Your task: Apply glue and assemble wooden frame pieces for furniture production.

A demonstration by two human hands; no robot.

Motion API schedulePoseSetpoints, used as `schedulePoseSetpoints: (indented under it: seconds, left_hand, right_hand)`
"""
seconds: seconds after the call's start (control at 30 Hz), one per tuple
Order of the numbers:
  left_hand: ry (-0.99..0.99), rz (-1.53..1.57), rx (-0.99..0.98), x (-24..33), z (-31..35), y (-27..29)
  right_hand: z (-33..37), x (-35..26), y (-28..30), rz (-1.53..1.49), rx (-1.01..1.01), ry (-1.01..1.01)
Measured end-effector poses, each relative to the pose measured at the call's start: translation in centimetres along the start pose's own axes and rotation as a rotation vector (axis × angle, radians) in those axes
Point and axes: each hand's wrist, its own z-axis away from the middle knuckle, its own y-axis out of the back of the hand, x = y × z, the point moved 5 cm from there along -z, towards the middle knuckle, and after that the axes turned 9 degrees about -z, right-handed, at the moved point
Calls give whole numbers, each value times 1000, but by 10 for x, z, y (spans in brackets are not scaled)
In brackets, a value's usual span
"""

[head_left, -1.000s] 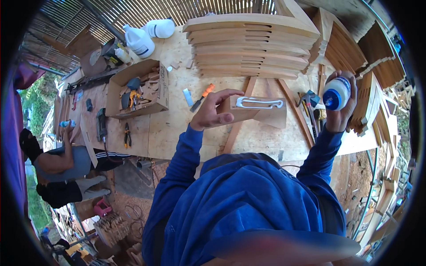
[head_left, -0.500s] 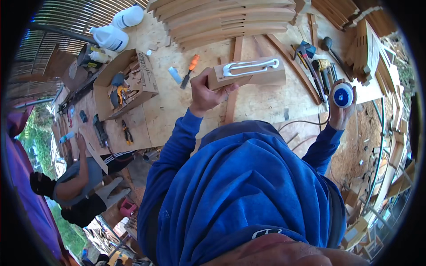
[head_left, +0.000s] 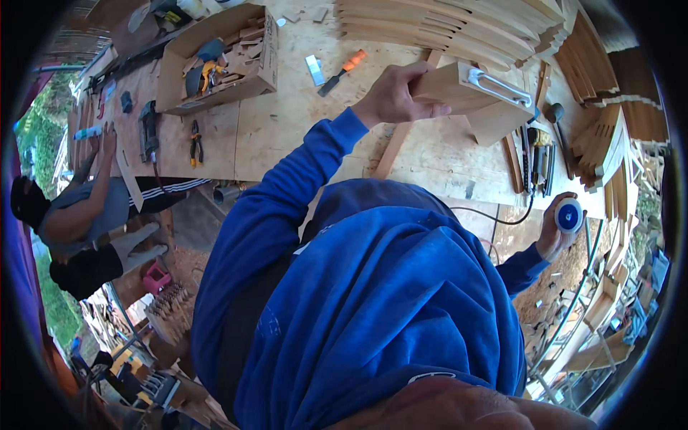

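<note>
Bearing print: the cardboard box has dark lettering on its right wall, too slanted and small for me to read; my blue sweatshirt shows a white-outlined emblem near the neck and faint marks toward my left side.
My left arm: bent at the elbow, forearm rising across the tabletop toward the upper right.
My left hand: gripping one end of the wooden piece, fingers over the far side, thumb along the near side.
My right arm: reaching low and out to the right, past the tabletop's near edge.
My right hand: closed around the bottle, its round end facing up, blue at the centre and ringed in white.
Wooden piece: raised over the tabletop, well apart from the bottle; smooth, pale brown and blocky, with a narrow face tilted up.
White bead: glossy and wet-looking, drawn as a long narrow loop on that face.
Plywood and tools: on the pale, scuffed tabletop lie an orange-handled chisel, pliers with black and yellow handles, and a dark mallet.
Curved wood: a stack of slotted pieces stands beyond my left hand.
</note>
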Motion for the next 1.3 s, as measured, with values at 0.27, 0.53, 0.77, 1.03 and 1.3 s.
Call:
schedulePoseSetpoints:
  seconds: [0.27, 0.53, 0.77, 1.03, 1.3]
  left_hand:
    - [-39, -31, -41, 0, 5, 15]
    - [-85, 85, -198, -5, -9, 20]
    - [-209, -22, 488, 69, -16, 91]
    - [-951, 15, 1213, 301, 73, 223]
    - [-941, 95, 1472, 306, 60, 232]
  right_hand:
    - [18, 7, 2, 65, -38, 101]
    - [30, -7, 16, 33, -152, -111]
    - [27, -1, 10, 170, -166, 97]
    - [29, -44, 14, 263, -217, 143]
    - [26, -56, 15, 324, -137, 323]
